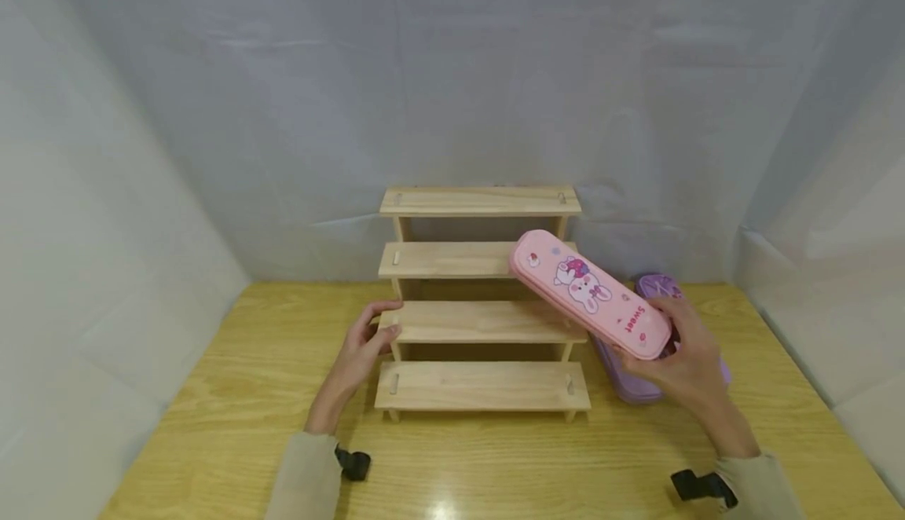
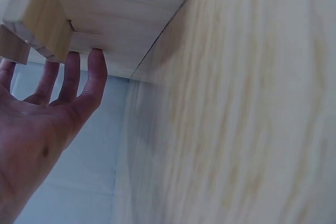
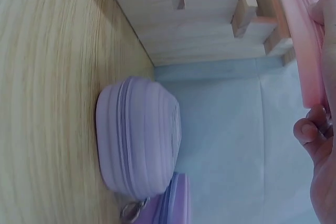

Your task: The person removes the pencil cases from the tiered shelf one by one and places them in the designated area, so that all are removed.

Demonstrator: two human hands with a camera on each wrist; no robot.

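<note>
A pink pencil case [image 1: 592, 294] with a rabbit picture and the word "Sweet" is tilted in the air, in front of the right side of a stepped wooden display shelf [image 1: 482, 386]. My right hand [image 1: 682, 359] grips its lower right end; in the right wrist view, the thumb and a fingertip show at the pink case [image 3: 302, 40]. My left hand [image 1: 357, 355] holds the left end of the shelf's second step from the bottom. Fingertips touch the shelf's side panel [image 2: 121, 19] in the left wrist view.
On the wooden table [image 1: 452, 457], right of the shelf, lie a lavender pencil case [image 3: 142, 135] and a darker purple pencil case [image 3: 181, 198], partly covered by my right hand in the head view. Grey-white sheeting [image 1: 481, 80] hangs behind and at both sides.
</note>
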